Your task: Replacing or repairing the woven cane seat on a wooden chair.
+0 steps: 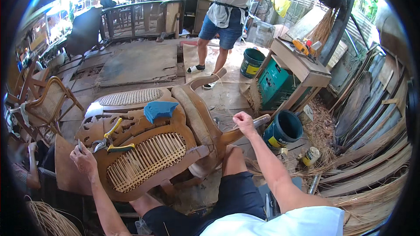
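A carved wooden chair (203, 137) lies tipped in front of me, its back holding a half-woven cane panel (146, 161) near me and a closely woven one (130, 97) beyond. My left hand (84, 161) is closed at the left edge of the chair back, around a small thin greyish thing I cannot make out. Raised beside the chair's arm, my right hand (245, 123) is pinched; what its fingertips hold is too fine to name. Pruning shears (114, 139) with yellow handles rest on the chair back, near a folded blue cloth (159, 111).
Another person (229, 11) stands beyond the chair; a second person's arm (31, 166) shows at far left. Dark buckets (284, 130) and a wooden stand (306, 67) with a power tool are at right. Cane strips and planks (376, 157) line the right side. A cane chair (48, 100) stands left.
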`<state>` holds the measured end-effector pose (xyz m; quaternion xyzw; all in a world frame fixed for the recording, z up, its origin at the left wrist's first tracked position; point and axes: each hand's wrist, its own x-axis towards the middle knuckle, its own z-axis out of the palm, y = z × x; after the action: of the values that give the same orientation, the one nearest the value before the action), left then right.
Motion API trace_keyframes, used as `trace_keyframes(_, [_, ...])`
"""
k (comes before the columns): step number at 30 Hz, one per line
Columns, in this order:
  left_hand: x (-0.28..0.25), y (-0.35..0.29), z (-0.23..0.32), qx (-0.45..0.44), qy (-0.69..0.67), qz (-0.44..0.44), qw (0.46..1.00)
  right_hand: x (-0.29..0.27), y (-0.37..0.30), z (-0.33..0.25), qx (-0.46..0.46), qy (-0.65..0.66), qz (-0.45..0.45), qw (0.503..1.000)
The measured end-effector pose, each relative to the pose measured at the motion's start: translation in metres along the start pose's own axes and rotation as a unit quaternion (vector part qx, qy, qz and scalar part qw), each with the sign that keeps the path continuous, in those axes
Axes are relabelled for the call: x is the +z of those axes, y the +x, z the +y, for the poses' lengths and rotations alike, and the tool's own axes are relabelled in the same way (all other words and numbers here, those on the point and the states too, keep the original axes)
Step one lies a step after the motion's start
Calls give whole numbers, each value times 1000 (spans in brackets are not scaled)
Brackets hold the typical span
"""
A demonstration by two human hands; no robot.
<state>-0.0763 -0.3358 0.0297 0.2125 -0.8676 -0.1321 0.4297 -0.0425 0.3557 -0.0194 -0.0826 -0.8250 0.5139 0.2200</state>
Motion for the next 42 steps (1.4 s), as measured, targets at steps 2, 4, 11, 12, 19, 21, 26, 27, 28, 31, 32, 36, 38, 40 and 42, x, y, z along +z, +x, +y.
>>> trace_keyframes(2, [-8,-11,-6,42,8,29,999,-13,-9,-10,11,49,38,998])
trace_keyframes(4, [-34,-30,37,48,-13,34,998,-23,-25,-37,28,89,83,992])
trace_keyframes(11, [-147,-180,230,-122,-487,-379,777,73,-104,-174,-26,164,-250,954])
trace_keyframes(12, [-144,-193,230,-147,-525,-390,742,95,-115,-188,-112,154,-283,940])
trace_keyframes(19, [-175,-200,183,-180,-495,-282,802,158,-159,-239,-107,186,-477,852])
trace_keyframes(21, [-199,-200,173,-203,-459,-257,826,170,-184,-247,-121,213,-491,836])
trace_keyframes(26, [-200,-194,105,-242,-385,-128,882,194,-188,-243,-282,170,-495,804])
trace_keyframes(27, [-206,-194,84,-184,-319,-71,927,186,-173,-236,-287,132,-518,795])
trace_keyframes(28, [-226,-187,72,-250,-322,-76,910,165,-151,-240,-250,113,-555,785])
trace_keyframes(31, [-255,-167,26,-366,-360,31,857,100,-67,-232,-184,68,-534,822])
trace_keyframes(32, [-262,-164,10,-399,-380,31,834,72,-29,-225,-215,2,-528,821])
trace_keyframes(36, [-269,-157,-47,-429,-517,27,741,-40,107,-152,-137,-239,-414,867])
trace_keyframes(38, [-250,-161,-77,-436,-581,3,687,-111,174,-113,-170,-322,-306,880])
trace_keyframes(40, [-224,-166,-55,-419,-618,-64,662,-178,238,-56,-101,-493,-198,841])
trace_keyframes(42, [-196,-170,27,-474,-518,-47,711,-184,254,-25,-86,-602,-116,786])
